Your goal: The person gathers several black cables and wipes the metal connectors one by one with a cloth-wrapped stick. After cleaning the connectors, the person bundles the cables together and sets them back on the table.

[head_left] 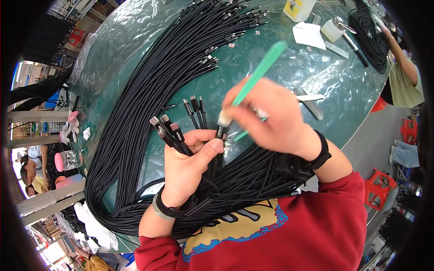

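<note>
My left hand (187, 167) is closed around several black USB cables, whose metal-tipped plugs (175, 131) fan out above the fingers. Its thumb and forefinger pinch one black plug (220, 132) and hold it upright. In my right hand (271, 117), blurred by motion, is a long green-handled brush (260, 72); its whitish end (224, 118) meets the top of that plug. Something white, too blurred to name, shows between the right fingers. More plugs (194, 106) stand just beyond the left hand. A thick bundle of black cables (135, 108) curves round the left and passes beneath my forearms.
Clear plastic film covers the green table (316, 72). At the far right are a white paper (308, 35), a pump bottle (333, 30), a grey-handled blade (312, 106) and coiled cables (368, 36). A pink-lidded jar (70, 160) stands left. Another person's arm (402, 56) reaches in at right.
</note>
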The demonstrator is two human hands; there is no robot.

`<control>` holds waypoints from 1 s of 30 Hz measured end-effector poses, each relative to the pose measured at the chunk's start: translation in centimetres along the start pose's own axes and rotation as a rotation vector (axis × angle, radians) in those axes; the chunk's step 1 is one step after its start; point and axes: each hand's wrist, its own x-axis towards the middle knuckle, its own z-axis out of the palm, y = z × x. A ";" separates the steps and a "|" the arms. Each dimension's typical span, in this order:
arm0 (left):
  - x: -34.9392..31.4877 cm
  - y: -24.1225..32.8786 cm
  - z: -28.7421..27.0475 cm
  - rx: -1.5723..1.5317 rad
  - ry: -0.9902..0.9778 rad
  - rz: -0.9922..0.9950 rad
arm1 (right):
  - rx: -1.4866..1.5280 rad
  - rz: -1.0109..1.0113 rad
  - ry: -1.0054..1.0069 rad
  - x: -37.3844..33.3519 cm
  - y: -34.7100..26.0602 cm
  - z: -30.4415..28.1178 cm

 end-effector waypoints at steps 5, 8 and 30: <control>0.0 0.4 -0.1 -0.002 -0.063 -0.010 | 0.076 0.003 0.096 0.3 0.2 -0.1; -0.1 0.4 -0.1 0.012 -0.103 -0.002 | 0.080 -0.050 0.055 -0.1 0.2 0.6; 0.4 0.2 -0.4 -0.170 -0.153 -0.062 | 0.742 0.627 0.138 0.2 -0.3 -0.3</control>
